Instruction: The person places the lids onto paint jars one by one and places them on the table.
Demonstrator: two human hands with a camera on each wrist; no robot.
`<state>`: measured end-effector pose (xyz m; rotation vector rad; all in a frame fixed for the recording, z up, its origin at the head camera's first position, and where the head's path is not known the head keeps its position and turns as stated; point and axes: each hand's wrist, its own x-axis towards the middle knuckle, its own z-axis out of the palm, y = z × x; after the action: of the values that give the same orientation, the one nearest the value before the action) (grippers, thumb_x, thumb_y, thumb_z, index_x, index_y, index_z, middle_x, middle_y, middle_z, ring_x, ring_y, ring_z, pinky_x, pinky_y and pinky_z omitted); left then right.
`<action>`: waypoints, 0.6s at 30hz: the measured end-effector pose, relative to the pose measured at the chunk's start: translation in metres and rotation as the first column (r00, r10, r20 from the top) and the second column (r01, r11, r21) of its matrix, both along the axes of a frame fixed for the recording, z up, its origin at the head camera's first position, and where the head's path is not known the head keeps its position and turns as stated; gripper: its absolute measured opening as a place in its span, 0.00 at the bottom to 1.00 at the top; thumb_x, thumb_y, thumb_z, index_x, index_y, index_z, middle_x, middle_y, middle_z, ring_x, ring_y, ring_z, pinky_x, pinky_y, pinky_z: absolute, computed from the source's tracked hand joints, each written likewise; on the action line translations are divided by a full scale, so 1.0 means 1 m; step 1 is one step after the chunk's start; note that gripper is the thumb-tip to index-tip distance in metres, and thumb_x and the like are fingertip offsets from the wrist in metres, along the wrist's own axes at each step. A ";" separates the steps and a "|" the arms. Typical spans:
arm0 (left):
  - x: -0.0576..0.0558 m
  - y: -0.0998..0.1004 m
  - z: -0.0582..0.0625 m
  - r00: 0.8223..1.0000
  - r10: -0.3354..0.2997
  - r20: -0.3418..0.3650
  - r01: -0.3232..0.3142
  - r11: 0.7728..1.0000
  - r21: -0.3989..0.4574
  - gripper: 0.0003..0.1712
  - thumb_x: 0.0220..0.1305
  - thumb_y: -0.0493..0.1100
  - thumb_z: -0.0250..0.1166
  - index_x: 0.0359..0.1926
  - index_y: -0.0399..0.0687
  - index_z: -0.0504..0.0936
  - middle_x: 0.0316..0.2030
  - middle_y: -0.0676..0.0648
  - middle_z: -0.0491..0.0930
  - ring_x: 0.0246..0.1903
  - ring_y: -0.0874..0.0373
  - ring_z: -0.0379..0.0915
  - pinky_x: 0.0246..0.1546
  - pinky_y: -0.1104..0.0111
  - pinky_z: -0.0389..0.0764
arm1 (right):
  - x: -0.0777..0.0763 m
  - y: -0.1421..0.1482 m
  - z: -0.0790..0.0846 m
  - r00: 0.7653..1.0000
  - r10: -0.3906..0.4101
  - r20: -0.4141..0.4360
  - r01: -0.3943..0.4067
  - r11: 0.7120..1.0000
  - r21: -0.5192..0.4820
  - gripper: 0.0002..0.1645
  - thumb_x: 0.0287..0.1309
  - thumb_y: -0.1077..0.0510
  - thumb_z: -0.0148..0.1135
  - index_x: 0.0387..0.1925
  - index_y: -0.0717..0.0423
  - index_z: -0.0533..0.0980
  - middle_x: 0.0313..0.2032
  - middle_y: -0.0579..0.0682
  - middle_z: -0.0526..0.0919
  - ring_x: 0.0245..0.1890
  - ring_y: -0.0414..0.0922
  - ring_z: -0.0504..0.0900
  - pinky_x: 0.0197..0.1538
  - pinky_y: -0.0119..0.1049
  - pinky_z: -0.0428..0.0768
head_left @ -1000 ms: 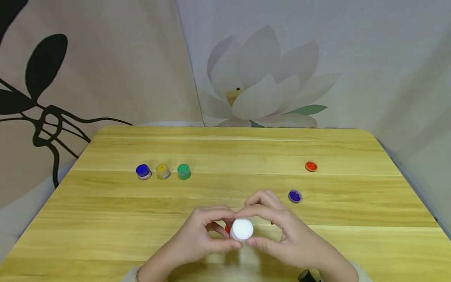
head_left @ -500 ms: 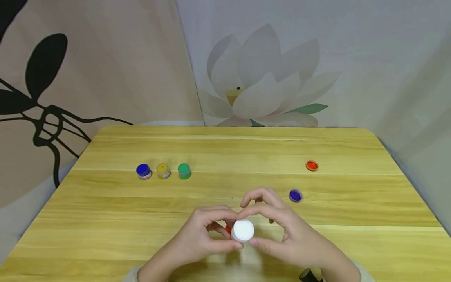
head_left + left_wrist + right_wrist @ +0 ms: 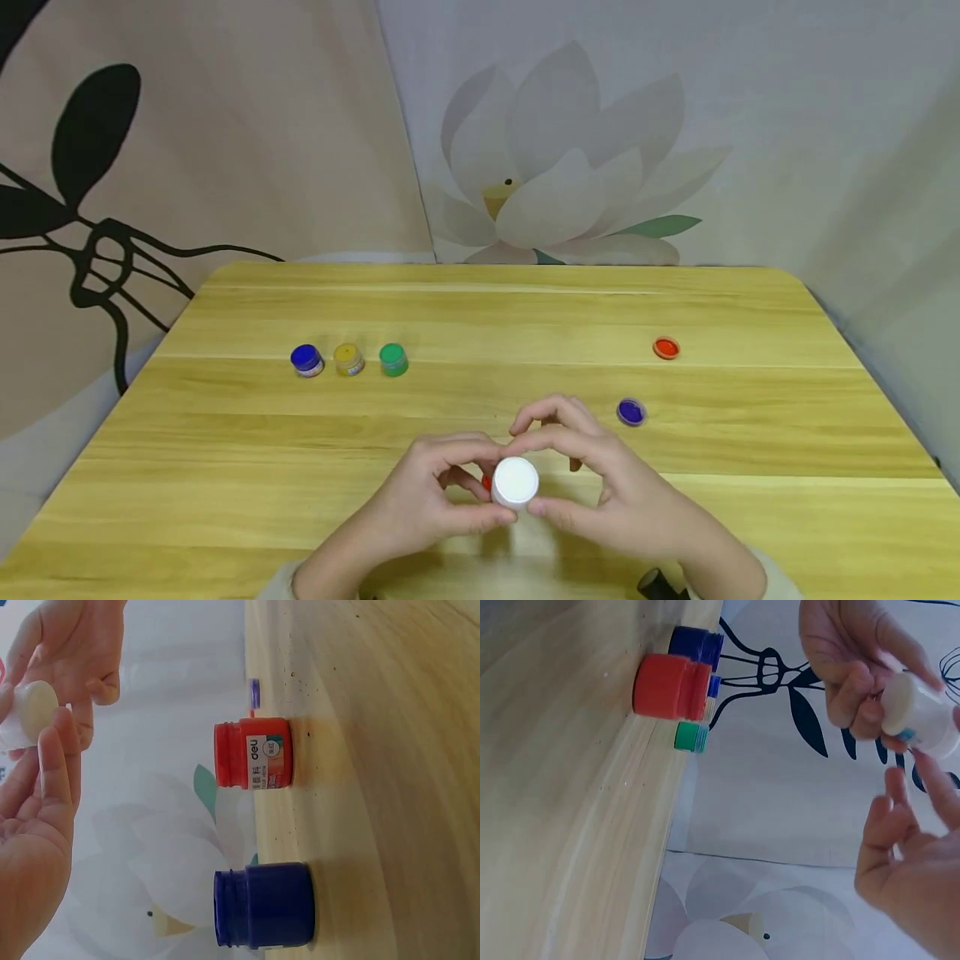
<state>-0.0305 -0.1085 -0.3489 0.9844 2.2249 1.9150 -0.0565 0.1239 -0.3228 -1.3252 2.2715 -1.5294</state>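
Both hands are raised over the table around a small white paint jar (image 3: 515,482). My left hand (image 3: 450,487) grips its side between thumb and fingers. On the other side, the thumb and index finger of my right hand (image 3: 592,483) pinch the jar at its white lid, the remaining fingers lifted away. The left wrist view has the white jar at the upper left. Below it stand a red paint jar (image 3: 259,754) and a dark blue paint jar (image 3: 270,906), both uncapped, mostly hidden by my hands in the head view.
Blue (image 3: 307,360), yellow (image 3: 348,358) and green (image 3: 393,359) paint jars stand in a row at the back left. To the right lie a red lid (image 3: 665,347) and a purple-blue lid (image 3: 632,412). A black object (image 3: 657,585) shows by my right wrist.
The head view has tilted down-to-up slightly, so the table sits a little higher. My hands keep their hold on the white jar, with only slight shifts of the right fingers.
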 end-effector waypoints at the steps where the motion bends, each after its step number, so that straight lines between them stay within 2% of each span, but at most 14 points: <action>1: 0.000 0.000 0.000 1.000 0.001 0.004 -0.001 1.000 0.004 0.18 0.54 0.32 0.74 0.47 0.41 0.84 0.35 0.42 0.84 0.37 0.67 0.77 0.33 0.66 0.88 | 0.001 -0.001 0.000 1.000 -0.018 0.010 0.018 1.000 0.003 0.23 0.57 0.59 0.71 0.53 0.39 0.77 0.55 0.43 0.71 0.52 0.40 0.68 0.36 0.37 0.68; 5: 0.001 0.001 -0.001 1.000 0.000 0.011 0.000 1.000 0.010 0.18 0.54 0.33 0.74 0.47 0.41 0.84 0.36 0.42 0.84 0.38 0.66 0.78 0.33 0.66 0.88 | 0.003 -0.005 -0.001 0.996 -0.075 0.052 0.075 0.997 0.002 0.22 0.54 0.56 0.75 0.47 0.38 0.75 0.53 0.41 0.72 0.52 0.41 0.67 0.36 0.38 0.69; 8: 0.001 0.001 -0.002 1.000 -0.004 -0.003 0.004 1.000 0.007 0.18 0.54 0.33 0.74 0.48 0.41 0.84 0.37 0.42 0.85 0.38 0.66 0.78 0.32 0.66 0.88 | 0.004 -0.007 -0.002 0.994 -0.084 0.070 0.084 0.996 0.006 0.23 0.52 0.53 0.76 0.45 0.39 0.73 0.53 0.40 0.72 0.53 0.41 0.67 0.37 0.39 0.69; 10: 0.002 0.001 -0.003 1.000 -0.005 -0.013 0.005 1.000 0.007 0.18 0.54 0.33 0.74 0.47 0.41 0.84 0.37 0.42 0.85 0.38 0.66 0.78 0.32 0.66 0.88 | 0.004 -0.006 -0.002 0.996 -0.061 0.069 0.061 0.998 0.005 0.25 0.52 0.53 0.76 0.49 0.39 0.72 0.55 0.41 0.72 0.55 0.41 0.67 0.38 0.39 0.69; 14: 0.001 0.002 -0.002 1.000 -0.004 -0.017 0.004 1.000 0.002 0.18 0.53 0.32 0.75 0.47 0.41 0.84 0.36 0.42 0.84 0.37 0.67 0.78 0.32 0.66 0.88 | 0.002 -0.002 -0.002 0.999 0.032 0.044 -0.032 0.999 -0.019 0.28 0.56 0.59 0.71 0.58 0.42 0.74 0.58 0.45 0.70 0.58 0.42 0.65 0.39 0.38 0.69; 16: 0.001 0.002 -0.002 1.000 -0.002 -0.017 0.002 1.000 -0.003 0.18 0.53 0.33 0.75 0.47 0.41 0.84 0.36 0.42 0.84 0.37 0.67 0.77 0.32 0.66 0.88 | 0.002 -0.001 -0.001 0.998 0.049 0.030 -0.049 0.999 -0.018 0.27 0.57 0.60 0.69 0.58 0.43 0.75 0.58 0.45 0.70 0.57 0.42 0.65 0.38 0.38 0.69; 18: 0.001 0.002 -0.002 1.000 -0.004 -0.017 0.003 1.000 -0.007 0.18 0.54 0.34 0.75 0.47 0.42 0.84 0.35 0.43 0.84 0.37 0.67 0.77 0.32 0.67 0.87 | 0.002 -0.002 -0.001 0.999 0.032 0.026 -0.032 0.999 -0.014 0.24 0.57 0.60 0.70 0.54 0.41 0.76 0.57 0.44 0.71 0.55 0.42 0.65 0.38 0.37 0.68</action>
<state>-0.0296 -0.1067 -0.3508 1.0067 2.2354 1.9039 -0.0545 0.1219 -0.3238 -1.3296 2.2172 -1.5463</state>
